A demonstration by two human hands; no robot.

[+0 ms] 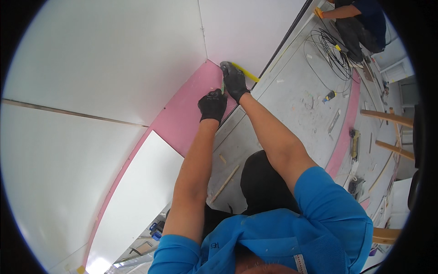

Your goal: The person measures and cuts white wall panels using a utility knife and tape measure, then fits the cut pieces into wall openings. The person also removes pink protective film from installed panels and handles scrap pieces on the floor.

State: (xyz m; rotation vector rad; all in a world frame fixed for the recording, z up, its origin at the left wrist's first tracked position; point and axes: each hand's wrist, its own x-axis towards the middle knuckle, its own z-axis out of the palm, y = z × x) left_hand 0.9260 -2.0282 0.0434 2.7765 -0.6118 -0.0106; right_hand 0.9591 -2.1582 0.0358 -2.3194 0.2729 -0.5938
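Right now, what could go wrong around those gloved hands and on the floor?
The curved yellow strip at the right hand could slip or spring loose. The left hand is close by, over the pink panel, so the two might bump. Farther off, loose loops of black cable lie on the floor beside a co-worker and could trip someone.

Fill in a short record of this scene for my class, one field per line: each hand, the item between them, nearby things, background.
Left hand: black glove, fingers curled, over pink surface
Right hand: black glove, beside bent yellow strip
Between hands: small greenish item, kind unclear
Nearby: white panel adjoining the pink
Background: coiled black cable, crouching co-worker
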